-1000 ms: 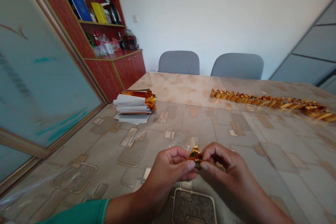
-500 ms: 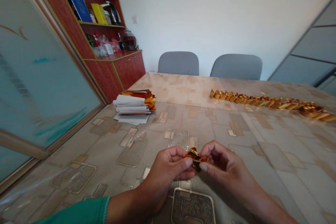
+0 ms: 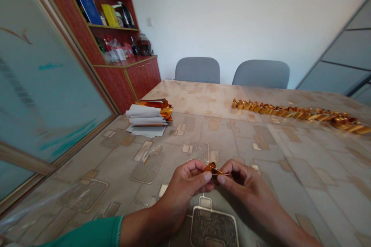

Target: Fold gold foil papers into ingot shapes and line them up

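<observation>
While left grip (image 3: 187, 184) and right grip (image 3: 246, 186) clamp one foil piece (image 3: 213, 170), one paper stack (image 3: 146, 117), two chairs (image 3: 197, 70) beyond.

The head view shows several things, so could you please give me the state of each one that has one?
Gold piece, partly folded, held between both hands
Left hand, pinching the gold piece
Right hand, pinching it too
Paper pile, lying uneven, white and gold sides showing
Row of gold pieces, folded, closely lined up
Cabinet doors, shut
Tablecloth, spread out
</observation>
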`<state>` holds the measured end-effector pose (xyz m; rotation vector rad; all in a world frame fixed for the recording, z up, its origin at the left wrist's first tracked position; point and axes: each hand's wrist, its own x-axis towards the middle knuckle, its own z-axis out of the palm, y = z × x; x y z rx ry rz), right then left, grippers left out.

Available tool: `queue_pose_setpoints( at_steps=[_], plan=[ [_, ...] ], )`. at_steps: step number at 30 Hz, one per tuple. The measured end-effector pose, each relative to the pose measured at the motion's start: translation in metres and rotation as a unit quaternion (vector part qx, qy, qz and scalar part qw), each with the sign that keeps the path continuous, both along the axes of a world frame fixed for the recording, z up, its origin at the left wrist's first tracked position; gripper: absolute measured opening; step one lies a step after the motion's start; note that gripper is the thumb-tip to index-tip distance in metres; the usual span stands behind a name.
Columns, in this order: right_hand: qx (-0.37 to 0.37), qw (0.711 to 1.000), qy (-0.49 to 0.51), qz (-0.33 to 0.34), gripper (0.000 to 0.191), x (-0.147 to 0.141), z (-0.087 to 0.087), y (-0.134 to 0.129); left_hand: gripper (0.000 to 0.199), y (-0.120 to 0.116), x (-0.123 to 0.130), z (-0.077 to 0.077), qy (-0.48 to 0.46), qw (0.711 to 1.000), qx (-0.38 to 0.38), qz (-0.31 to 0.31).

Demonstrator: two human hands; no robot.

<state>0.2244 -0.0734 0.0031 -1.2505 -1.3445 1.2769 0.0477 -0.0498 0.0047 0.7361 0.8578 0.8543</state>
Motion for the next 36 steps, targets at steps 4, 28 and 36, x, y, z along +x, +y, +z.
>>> queue_pose_setpoints(
  at_steps=[4, 28, 36],
  plan=[
    [0.008, 0.999, 0.040, -0.006, 0.038, -0.002, 0.002, -0.001, 0.038, 0.000, 0.000, 0.001, 0.009, 1.000, 0.021, -0.002],
    [-0.017, 0.989, 0.142, -0.023, 0.036, -0.006, -0.012, -0.003, 0.042, 0.002, 0.001, 0.003, 0.008, 0.999, 0.035, 0.007],
    [0.017, 0.984, 0.154, -0.087, 0.027, -0.014, -0.008, -0.004, 0.030, -0.004, 0.002, 0.005, -0.010, 0.995, 0.088, 0.037]
  ],
)
